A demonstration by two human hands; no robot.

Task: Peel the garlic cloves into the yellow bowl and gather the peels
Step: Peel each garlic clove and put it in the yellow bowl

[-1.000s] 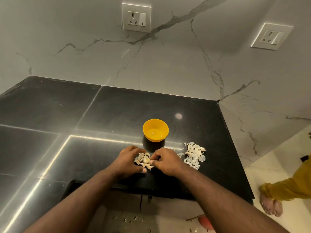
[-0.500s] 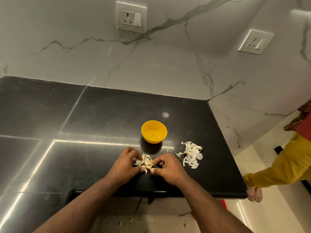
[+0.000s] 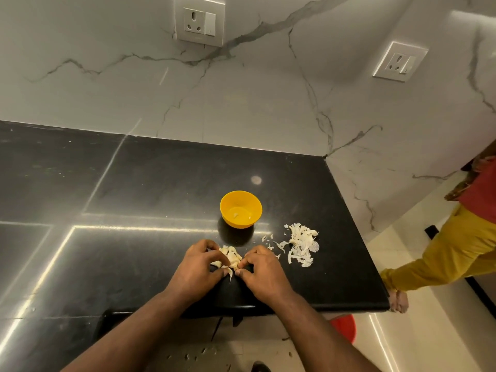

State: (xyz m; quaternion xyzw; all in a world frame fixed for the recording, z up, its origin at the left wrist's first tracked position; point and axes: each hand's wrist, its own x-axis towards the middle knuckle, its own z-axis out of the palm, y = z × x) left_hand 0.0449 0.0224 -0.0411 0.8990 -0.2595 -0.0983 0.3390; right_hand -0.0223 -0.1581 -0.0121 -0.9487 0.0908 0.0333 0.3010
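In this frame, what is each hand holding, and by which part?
Both the left hand and the right hand pinch at a garlic clove between thumb and fingertips, one from each side. Which part of the clove cannot be told.

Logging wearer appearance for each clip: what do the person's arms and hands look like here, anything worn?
Both forearms are bare as far as the frame shows, with no sleeves in view. The left hand and right hand are bare too: no gloves, and no rings, watch or bracelets visible.
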